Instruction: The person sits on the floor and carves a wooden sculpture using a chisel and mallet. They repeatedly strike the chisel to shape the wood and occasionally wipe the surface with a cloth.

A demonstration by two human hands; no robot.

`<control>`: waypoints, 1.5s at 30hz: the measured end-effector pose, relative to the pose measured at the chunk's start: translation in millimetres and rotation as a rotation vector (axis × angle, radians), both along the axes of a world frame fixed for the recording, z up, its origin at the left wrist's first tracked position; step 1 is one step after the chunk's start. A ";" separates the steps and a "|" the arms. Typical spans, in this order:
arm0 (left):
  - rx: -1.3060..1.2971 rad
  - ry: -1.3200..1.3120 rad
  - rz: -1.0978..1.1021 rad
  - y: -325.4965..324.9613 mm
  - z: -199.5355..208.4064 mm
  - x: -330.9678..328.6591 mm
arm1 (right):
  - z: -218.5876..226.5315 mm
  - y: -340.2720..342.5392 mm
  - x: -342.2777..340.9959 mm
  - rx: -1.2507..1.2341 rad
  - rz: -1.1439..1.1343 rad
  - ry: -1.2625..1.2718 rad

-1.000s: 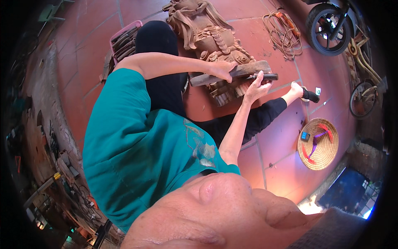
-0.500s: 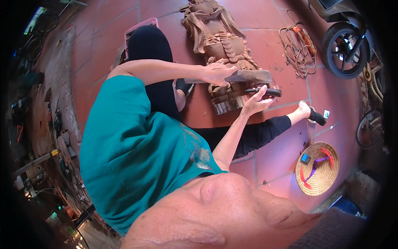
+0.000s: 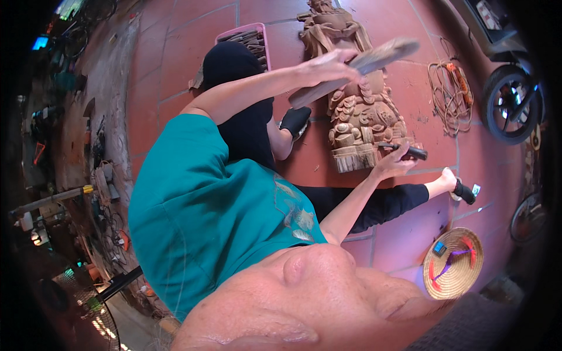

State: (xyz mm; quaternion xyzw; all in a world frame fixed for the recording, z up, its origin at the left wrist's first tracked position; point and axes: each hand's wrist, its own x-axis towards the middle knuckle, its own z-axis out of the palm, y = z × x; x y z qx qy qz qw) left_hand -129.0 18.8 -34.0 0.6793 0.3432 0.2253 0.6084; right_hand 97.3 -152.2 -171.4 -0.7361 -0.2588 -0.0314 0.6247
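My left hand point(image 3: 333, 69) is closed round a flat, worn wooden mallet point(image 3: 393, 51), raised above the carving and slanting up to the right. Below it lies a brown wooden statue point(image 3: 367, 117), carved with a robed figure and rounded coin-like shapes. My right hand point(image 3: 395, 165) grips a chisel point(image 3: 417, 153) with a dark handle. Its blade points left over the statue's near end, close to the rough base point(image 3: 356, 161); whether the tip touches the wood I cannot tell.
A pink tray point(image 3: 268, 45) of carving tools stands beyond my bent left knee point(image 3: 231, 64). On the right are a coiled orange cord point(image 3: 451, 99), a motorbike wheel point(image 3: 509, 105) and a woven conical hat point(image 3: 462, 281). My right leg point(image 3: 392, 199) stretches across red floor tiles.
The mallet has lifted off the statue's near end, where it was beside the chisel, and my left hand has risen with it. My right hand still holds the chisel. The whole view has shifted.
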 end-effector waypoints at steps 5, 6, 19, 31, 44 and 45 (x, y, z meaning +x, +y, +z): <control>0.207 -0.273 0.169 40.4 69.6 -44.8 | -2.4 -7.4 9.9 0.032 0.008 -0.004; 0.146 -0.255 0.194 48.0 80.2 -64.7 | -4.5 -9.4 14.4 0.003 -0.005 -0.047; 0.656 0.104 0.932 -51.8 -31.8 -338.1 | -24.6 3.0 55.7 -0.296 -0.115 -0.269; -0.062 0.536 0.665 -184.6 -260.7 -277.5 | -16.1 9.5 71.2 -0.560 -0.157 -0.333; 0.243 0.781 0.526 -103.2 -297.7 -292.5 | -35.1 17.9 69.2 -0.544 -0.164 -0.303; 0.288 0.804 0.536 -101.7 -299.1 -291.8 | -34.2 18.0 66.3 -0.549 -0.161 -0.275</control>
